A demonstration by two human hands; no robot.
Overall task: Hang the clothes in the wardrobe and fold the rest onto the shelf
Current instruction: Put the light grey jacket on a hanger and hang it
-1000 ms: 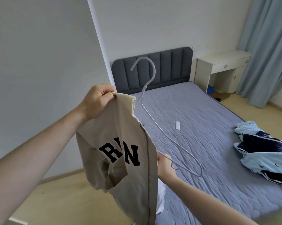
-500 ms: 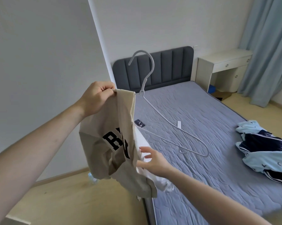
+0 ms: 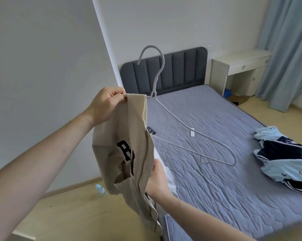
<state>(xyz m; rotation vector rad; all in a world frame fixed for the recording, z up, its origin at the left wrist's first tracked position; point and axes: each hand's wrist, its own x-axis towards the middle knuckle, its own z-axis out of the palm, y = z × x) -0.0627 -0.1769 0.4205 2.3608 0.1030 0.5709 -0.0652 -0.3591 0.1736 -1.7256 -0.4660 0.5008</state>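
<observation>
The left hand [image 3: 108, 103] is gripping the collar of a beige top [image 3: 127, 150] together with one end of a white hanger [image 3: 186, 126], while the right hand [image 3: 158, 181], below it, is reaching into the hem, its fingers too hidden to tell whether they are holding cloth. The task is looking barely begun: the top is only partly going onto the hanger, nothing is hanging or folded in view, and a pile of blue clothes [image 3: 284, 159] is waiting on the bed [image 3: 216, 188] right of both hands. The top is hanging lengthwise downward from the left hand, and the hanger's long axis is slanting down to the right, hook pointing up.
</observation>
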